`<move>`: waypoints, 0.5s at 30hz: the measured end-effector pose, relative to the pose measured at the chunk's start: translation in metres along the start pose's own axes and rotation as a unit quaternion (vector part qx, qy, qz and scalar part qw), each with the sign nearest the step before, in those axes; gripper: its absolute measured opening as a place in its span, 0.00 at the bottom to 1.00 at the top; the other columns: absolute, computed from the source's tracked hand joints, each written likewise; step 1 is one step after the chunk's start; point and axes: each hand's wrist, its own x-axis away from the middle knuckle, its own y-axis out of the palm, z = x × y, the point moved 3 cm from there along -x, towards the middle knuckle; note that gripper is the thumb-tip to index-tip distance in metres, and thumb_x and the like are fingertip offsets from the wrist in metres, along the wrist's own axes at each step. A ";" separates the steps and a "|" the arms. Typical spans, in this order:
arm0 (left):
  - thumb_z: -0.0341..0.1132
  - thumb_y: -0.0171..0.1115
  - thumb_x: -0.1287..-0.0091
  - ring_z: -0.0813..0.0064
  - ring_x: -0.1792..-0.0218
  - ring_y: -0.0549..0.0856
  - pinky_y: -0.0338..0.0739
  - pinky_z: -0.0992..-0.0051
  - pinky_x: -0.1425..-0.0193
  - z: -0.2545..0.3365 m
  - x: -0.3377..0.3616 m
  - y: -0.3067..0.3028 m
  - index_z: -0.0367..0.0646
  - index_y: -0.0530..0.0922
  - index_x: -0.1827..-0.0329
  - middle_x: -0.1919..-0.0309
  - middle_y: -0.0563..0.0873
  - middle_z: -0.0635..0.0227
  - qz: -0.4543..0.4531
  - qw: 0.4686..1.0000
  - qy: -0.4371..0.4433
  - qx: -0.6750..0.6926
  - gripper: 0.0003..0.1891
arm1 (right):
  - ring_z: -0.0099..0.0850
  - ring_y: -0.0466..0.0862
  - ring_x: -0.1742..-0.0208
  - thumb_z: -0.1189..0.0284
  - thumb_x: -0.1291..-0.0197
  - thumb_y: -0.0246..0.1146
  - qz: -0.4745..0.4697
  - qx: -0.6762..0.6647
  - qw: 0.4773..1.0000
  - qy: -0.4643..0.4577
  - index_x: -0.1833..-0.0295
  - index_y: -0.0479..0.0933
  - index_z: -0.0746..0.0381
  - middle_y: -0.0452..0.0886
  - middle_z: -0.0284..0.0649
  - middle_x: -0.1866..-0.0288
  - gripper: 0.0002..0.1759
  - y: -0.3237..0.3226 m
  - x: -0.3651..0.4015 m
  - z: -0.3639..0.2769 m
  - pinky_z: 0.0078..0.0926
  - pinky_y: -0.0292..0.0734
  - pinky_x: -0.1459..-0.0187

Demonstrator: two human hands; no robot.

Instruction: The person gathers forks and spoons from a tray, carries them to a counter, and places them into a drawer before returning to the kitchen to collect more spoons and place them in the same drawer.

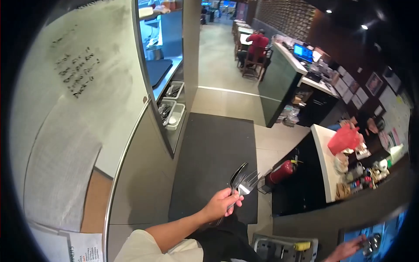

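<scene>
My left hand (223, 203) is closed around a small bunch of cutlery, held up above the dark floor mat (214, 153). A fork (245, 187) with its tines pointing up and right sticks out of the fist, beside a dark, shiny spoon (238, 174). The handles are partly hidden by my fingers. At the lower right edge, my right hand (350, 247) has its fingers closed at a shiny metal item (371, 244), too small and blurred to name.
Left stands a panel with a metal rail (126, 161) and a shelf with cutlery bins (175, 115). A red fire extinguisher (280, 171) is beside the right counter (325, 161), which bears a red bag (345, 139). A person (257, 46) sits farther off.
</scene>
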 end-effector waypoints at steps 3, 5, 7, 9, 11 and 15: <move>0.42 0.50 0.27 0.86 0.80 0.73 0.68 0.83 0.78 0.010 -0.051 -0.024 0.38 0.74 0.54 0.67 0.81 0.70 0.060 0.998 -0.001 -0.023 0.15 | 0.39 0.73 0.57 0.65 0.29 0.47 -0.263 0.115 0.940 0.183 0.49 0.72 0.69 0.74 0.48 0.59 0.17 0.131 0.079 -0.012 0.36 0.68 0.51; 0.42 0.50 0.27 0.86 0.80 0.73 0.67 0.83 0.79 0.015 -0.084 -0.048 0.38 0.74 0.54 0.68 0.81 0.69 0.096 0.995 0.001 -0.014 0.15 | 0.41 0.73 0.58 0.63 0.29 0.47 -0.376 -0.002 0.869 0.321 0.51 0.71 0.71 0.74 0.51 0.61 0.19 0.229 0.129 -0.004 0.37 0.68 0.51; 0.41 0.50 0.27 0.86 0.81 0.72 0.67 0.84 0.80 0.030 -0.118 -0.065 0.38 0.74 0.55 0.69 0.80 0.69 0.160 0.987 0.007 -0.002 0.14 | 0.39 0.76 0.57 0.64 0.30 0.49 -0.453 -0.051 0.840 0.294 0.54 0.72 0.70 0.76 0.52 0.60 0.18 0.319 0.160 -0.038 0.37 0.69 0.51; 0.41 0.50 0.27 0.85 0.81 0.72 0.67 0.84 0.80 0.048 -0.148 -0.078 0.38 0.74 0.56 0.69 0.80 0.68 0.213 0.977 0.014 0.013 0.13 | 0.42 0.79 0.57 0.68 0.33 0.51 -0.529 -0.167 0.773 0.308 0.54 0.73 0.70 0.79 0.52 0.59 0.15 0.398 0.203 -0.051 0.35 0.72 0.51; 0.39 0.49 0.27 0.85 0.82 0.72 0.67 0.83 0.80 0.067 -0.165 -0.089 0.38 0.74 0.56 0.69 0.80 0.67 0.265 0.963 0.024 0.029 0.12 | 0.46 0.80 0.60 0.68 0.33 0.52 -0.579 -0.196 0.762 0.215 0.54 0.72 0.71 0.79 0.55 0.63 0.15 0.462 0.209 -0.103 0.36 0.73 0.56; 0.38 0.50 0.29 0.84 0.82 0.72 0.66 0.82 0.81 0.097 -0.196 -0.117 0.39 0.74 0.57 0.68 0.81 0.67 0.328 0.943 0.042 0.043 0.11 | 0.58 0.77 0.62 0.62 0.30 0.50 -0.717 -0.272 0.623 0.155 0.54 0.71 0.65 0.76 0.60 0.68 0.16 0.575 0.218 -0.198 0.44 0.71 0.63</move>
